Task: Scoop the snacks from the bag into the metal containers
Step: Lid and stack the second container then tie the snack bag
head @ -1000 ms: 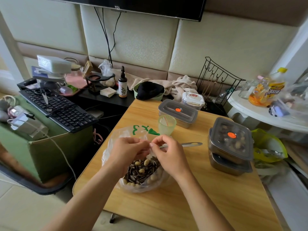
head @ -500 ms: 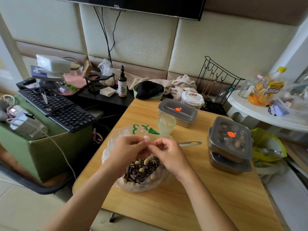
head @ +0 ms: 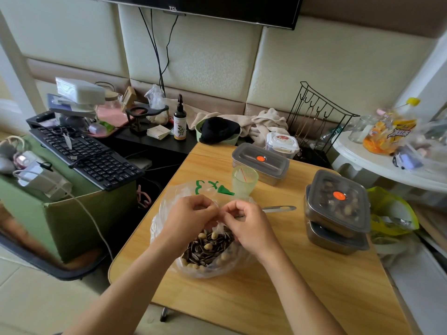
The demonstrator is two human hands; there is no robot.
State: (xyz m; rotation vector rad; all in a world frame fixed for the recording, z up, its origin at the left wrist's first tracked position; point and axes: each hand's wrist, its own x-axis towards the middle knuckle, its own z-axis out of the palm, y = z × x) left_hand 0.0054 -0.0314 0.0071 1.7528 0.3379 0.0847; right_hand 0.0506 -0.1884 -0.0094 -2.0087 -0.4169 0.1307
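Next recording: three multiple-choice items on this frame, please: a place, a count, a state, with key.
1. Where does the green cup stand? A) on the table, just beyond the bag B) inside the bag C) on the floor
2. How many lidded metal containers are on the table? A) one B) three C) five
3. What are the left hand and right hand doing? A) pinching the bag's plastic B) lying flat C) lifting a lid
Key: 1A, it stands behind the bag; 2B, one at the back, two stacked; 3A, both pinch its mouth.
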